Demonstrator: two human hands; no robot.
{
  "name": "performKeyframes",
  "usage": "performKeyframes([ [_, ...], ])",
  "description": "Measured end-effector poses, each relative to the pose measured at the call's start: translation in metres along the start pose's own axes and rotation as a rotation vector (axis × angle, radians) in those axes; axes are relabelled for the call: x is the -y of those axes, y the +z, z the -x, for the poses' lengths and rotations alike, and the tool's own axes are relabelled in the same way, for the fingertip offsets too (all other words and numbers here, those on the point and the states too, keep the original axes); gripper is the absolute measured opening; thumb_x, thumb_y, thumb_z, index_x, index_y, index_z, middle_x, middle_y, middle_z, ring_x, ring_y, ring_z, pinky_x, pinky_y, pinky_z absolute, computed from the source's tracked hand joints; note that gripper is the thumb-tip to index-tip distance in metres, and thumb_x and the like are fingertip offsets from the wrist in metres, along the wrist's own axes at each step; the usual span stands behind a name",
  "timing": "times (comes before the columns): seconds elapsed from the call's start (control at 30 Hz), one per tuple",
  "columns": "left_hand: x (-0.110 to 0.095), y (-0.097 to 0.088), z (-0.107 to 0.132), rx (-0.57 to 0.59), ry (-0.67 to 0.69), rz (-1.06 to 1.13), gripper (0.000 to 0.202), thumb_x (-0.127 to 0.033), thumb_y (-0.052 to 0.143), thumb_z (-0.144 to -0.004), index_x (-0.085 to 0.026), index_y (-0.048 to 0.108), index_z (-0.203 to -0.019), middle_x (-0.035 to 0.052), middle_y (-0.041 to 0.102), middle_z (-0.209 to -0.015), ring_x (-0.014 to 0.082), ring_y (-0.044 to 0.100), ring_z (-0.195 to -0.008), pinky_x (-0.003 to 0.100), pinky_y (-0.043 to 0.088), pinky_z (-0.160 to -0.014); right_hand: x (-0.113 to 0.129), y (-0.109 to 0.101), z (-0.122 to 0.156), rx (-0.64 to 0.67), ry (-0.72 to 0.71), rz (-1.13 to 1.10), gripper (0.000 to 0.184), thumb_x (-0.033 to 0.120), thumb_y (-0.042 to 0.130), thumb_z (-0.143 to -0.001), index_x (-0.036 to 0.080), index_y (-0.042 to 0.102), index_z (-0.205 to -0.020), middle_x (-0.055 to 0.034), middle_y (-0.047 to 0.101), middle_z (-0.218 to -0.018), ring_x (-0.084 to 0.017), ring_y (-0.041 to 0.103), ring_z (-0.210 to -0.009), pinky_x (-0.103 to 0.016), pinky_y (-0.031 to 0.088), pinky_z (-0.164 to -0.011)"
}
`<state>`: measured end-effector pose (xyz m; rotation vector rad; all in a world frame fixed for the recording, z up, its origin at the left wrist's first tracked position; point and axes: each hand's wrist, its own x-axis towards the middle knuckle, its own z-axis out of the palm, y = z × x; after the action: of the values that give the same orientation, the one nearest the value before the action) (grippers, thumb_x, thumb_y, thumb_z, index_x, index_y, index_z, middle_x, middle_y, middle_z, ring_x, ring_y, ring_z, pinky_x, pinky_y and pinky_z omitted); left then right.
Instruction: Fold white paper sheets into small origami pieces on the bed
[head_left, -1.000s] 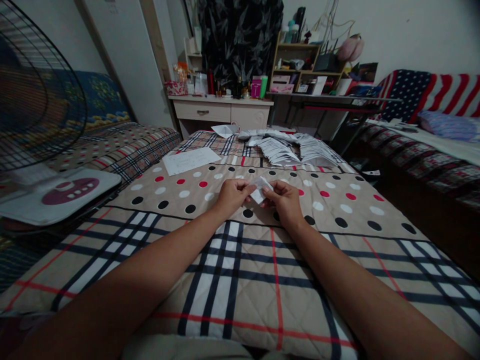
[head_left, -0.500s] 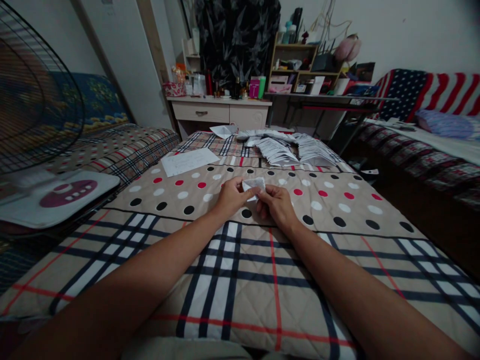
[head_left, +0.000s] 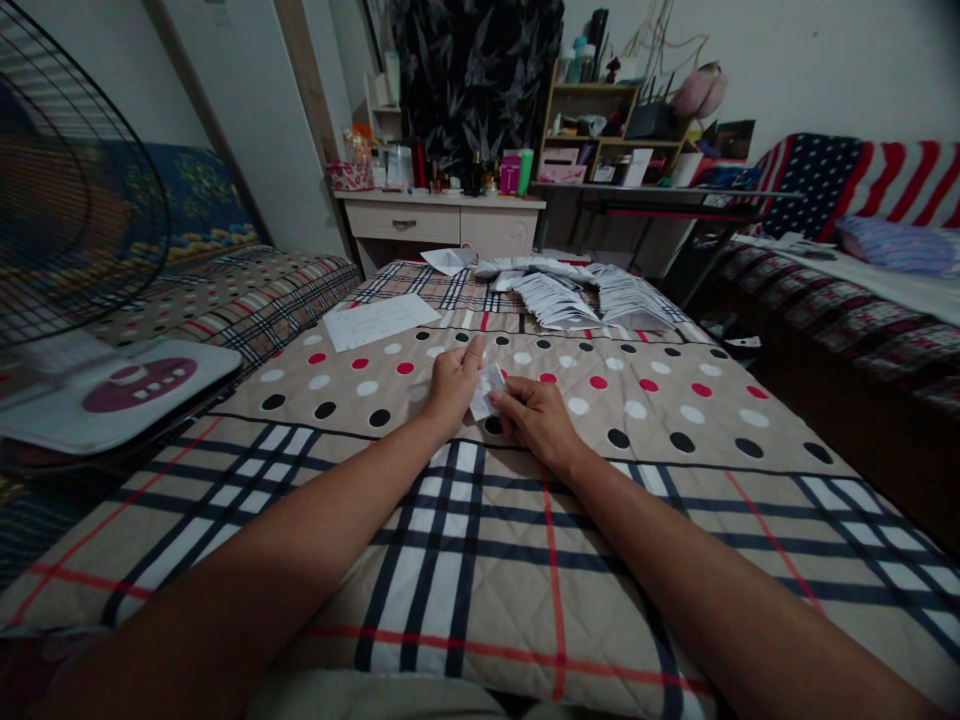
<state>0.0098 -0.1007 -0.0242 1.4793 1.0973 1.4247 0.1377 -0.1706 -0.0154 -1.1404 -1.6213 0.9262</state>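
Note:
Both my hands rest on the quilted bed cover [head_left: 525,560] over a small folded white paper [head_left: 487,390]. My left hand [head_left: 452,384] lies with its fingers stretched out, its side against the paper's left edge. My right hand [head_left: 534,418] lies low on the cover with its fingertips pressed on the paper's right side. Part of the paper is hidden under the fingers.
A pile of folded white papers [head_left: 592,295] lies further up the bed, with a flat written sheet [head_left: 381,320] to the left. A standing fan [head_left: 75,200] and its white base [head_left: 112,390] are at the left. A dresser [head_left: 442,222], desk and second bed [head_left: 862,300] stand beyond.
Both hands came down from holding the paper in the air to pressing it on the cover. The left fingers went from pinching to stretched out.

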Motion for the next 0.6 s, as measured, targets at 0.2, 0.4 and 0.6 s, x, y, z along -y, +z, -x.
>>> performKeyframes([
  [0.2,-0.005,-0.004,0.001,0.054,-0.035,0.198,0.057,-0.069,0.046,-0.083,-0.015,0.063,-0.074,0.0023,0.059,-0.06,0.0098,0.051,-0.048,0.021,0.035,-0.042,-0.001,-0.008,-0.003,-0.177,0.016,-0.218,0.035,0.053,0.062,-0.081,0.02,0.055,-0.072,0.0006,0.063,-0.06,-0.012,0.057,-0.045,-0.024,0.043,-0.044],
  [0.4,-0.01,-0.004,0.005,0.11,0.253,-0.032,0.031,-0.044,0.061,-0.084,-0.016,0.071,-0.078,0.0021,0.068,-0.071,0.0132,0.057,-0.061,0.024,0.044,-0.057,-0.013,-0.011,-0.01,-0.153,0.025,-0.165,0.031,0.05,0.063,-0.08,0.019,0.062,-0.084,-0.0038,0.068,-0.076,-0.019,0.065,-0.066,-0.03,0.051,-0.06],
  [0.6,-0.011,-0.006,0.007,0.15,0.517,-0.325,0.013,-0.026,0.065,-0.081,-0.021,0.075,-0.075,0.0045,0.073,-0.078,0.0179,0.064,-0.073,0.03,0.047,-0.07,-0.014,-0.018,-0.01,-0.395,-0.264,0.259,0.02,0.033,0.068,-0.079,0.023,0.067,-0.096,-0.0065,0.067,-0.101,-0.022,0.06,-0.091,-0.033,0.049,-0.071],
])
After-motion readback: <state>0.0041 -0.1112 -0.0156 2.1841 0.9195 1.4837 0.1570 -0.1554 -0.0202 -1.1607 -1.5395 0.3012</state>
